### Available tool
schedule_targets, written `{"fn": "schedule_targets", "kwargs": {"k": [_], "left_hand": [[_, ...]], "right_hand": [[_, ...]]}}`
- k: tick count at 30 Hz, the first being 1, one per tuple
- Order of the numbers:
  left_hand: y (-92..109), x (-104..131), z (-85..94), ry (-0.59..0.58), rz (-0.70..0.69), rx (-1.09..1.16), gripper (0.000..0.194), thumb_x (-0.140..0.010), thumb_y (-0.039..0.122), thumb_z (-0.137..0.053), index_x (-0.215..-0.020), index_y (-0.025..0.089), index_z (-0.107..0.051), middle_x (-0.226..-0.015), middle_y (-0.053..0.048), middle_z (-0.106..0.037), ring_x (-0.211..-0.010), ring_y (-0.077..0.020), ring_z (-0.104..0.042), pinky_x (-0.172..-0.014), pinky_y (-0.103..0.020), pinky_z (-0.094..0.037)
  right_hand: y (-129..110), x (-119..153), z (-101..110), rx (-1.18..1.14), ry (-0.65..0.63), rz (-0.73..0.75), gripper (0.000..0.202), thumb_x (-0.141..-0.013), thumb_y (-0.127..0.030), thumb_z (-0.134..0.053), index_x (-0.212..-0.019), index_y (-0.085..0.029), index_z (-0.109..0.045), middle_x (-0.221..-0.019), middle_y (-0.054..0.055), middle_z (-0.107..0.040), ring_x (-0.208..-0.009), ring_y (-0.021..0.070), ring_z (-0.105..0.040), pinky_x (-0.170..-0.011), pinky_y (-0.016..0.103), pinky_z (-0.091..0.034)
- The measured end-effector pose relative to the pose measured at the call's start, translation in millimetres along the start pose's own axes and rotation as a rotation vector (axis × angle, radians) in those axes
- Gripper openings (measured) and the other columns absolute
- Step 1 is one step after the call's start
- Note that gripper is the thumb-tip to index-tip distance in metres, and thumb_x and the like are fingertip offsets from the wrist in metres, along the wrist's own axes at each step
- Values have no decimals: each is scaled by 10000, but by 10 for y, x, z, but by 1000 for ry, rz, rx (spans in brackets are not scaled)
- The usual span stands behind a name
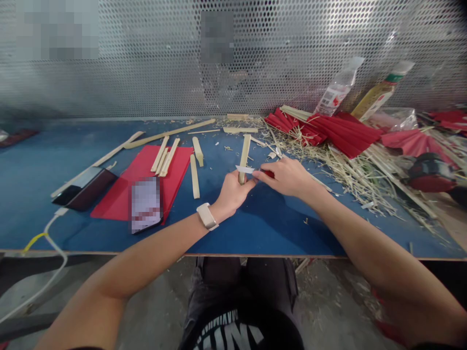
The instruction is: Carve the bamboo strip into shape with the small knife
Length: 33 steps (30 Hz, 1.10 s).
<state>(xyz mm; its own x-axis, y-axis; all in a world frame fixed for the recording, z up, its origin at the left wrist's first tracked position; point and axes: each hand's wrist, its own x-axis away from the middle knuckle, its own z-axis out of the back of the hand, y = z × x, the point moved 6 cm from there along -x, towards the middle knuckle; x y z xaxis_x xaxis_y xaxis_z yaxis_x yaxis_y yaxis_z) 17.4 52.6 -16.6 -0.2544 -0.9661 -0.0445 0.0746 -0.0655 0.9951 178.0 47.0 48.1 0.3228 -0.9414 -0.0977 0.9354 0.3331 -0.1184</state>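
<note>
My left hand is closed around the lower end of a flat bamboo strip, which points away from me over the blue table. In my closed right hand is a utility knife with a red handle. Its pale blade lies across the strip just above my left fingers. The left thumb reaches toward the knife; whether it touches is hard to make out. Left of my hands lie loose bamboo pieces, and shorter ones rest on red sheets.
A phone lies on the red sheets, with a cabled power bank farther left. Bamboo shavings, red folded fans and two bottles crowd the right. A perforated metal panel stands behind.
</note>
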Motion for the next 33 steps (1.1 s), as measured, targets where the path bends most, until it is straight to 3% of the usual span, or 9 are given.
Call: {"fn": "schedule_targets", "kwargs": {"k": [7,12,15,20,26,33], "left_hand": [[-13,-30,26,56,-36,-40,464,-962,433,-839,-791,242,-453,-634,74,-361,-557,-97,-341,-515,-269,-270],[45,31,2,-20,-4,-80,485,-981,395,-810,-765,251,-400,-635,60,-398,-549,-99,-382,-507,-275,-294],[62,50,-4,-51,23,-75,464,-1008,397,-785,-776,255,-409,-630,63,-393,-531,-98,-382,-496,-278,-303],[68,48,-21,-61,44,-1,487,-1004,438,-811,-801,262,-405,-610,89,-353,-480,-85,-373,-463,-267,-320],[47,43,-35,-35,56,34,497,-934,399,-867,-781,254,-416,-601,99,-385,-467,-74,-407,-444,-250,-328],[71,40,-49,-65,-35,19,434,-871,349,-855,-731,231,-462,-583,98,-420,-469,-75,-455,-477,-243,-389]], "right_hand": [[5,-5,-68,82,62,-72,679,-1161,-693,-344,-889,-232,-761,-771,108,-727,-735,255,-618,-671,357,-218],[280,-125,12,28,152,-238,673,-1166,-688,-352,-911,-221,-764,-811,122,-742,-724,251,-611,-669,353,-258],[387,-193,57,-2,168,-265,639,-1166,-665,-376,-896,-217,-743,-817,118,-737,-727,243,-594,-671,346,-264],[350,-163,84,-60,209,-181,630,-1165,-644,-340,-848,-227,-691,-733,91,-671,-681,230,-547,-667,345,-273],[93,-26,0,-38,23,104,582,-1141,-629,-393,-808,-231,-657,-657,52,-597,-626,204,-487,-662,345,-249],[-76,14,-7,8,-93,107,567,-1161,-586,-399,-889,-224,-740,-675,59,-633,-632,208,-520,-665,358,-239]]}}
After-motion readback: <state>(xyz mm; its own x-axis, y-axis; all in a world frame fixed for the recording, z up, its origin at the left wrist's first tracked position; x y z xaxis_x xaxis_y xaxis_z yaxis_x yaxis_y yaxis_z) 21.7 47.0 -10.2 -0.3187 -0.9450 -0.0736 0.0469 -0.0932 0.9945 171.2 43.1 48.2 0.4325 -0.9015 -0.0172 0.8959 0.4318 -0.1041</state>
